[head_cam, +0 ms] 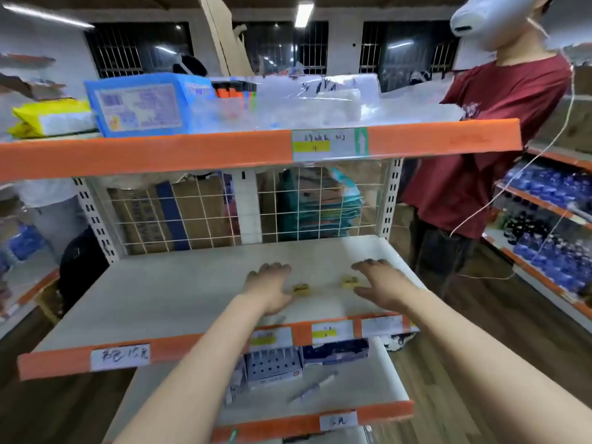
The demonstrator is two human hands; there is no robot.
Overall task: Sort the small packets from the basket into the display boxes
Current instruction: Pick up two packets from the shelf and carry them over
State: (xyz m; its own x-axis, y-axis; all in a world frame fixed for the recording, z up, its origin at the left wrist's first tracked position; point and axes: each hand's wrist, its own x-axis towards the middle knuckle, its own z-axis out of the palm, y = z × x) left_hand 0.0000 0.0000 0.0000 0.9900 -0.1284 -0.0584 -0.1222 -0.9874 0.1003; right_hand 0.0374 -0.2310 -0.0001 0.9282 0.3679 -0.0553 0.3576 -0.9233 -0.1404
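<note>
Top shelf: its orange edge hangs over the work area, so headroom is capped; a yellow pack and a blue box sit on its left part
Middle shelf: pale board, and there's a wide bare stretch on the left, from the left end across to the hands
Orange lip: runs along the front of the middle shelf, and both forearms cross over it
Wire grid: closes the back of the shelf, well behind the fingertips
Left hand: palm down over the board, fingers fairly straight and together, gripping nothing
Left packet: small, yellow, lying flat on the board just beside the left thumb; touching or not, I cannot tell
Right packet: yellow too, lying a little further back, apart from the first, just left of the right hand
Right hand: palm down, fingers spread and relaxed, holding nothing, thumb near the right packet
Between the hands: both packets lie here, neither one lifted
Lower shelf: under the forearms, a white box with holes and a pen to its right
Right end: the board stops just beyond the right hand; a person in a red shirt stands close by there
Far right: another rack stocked with bottles
</note>
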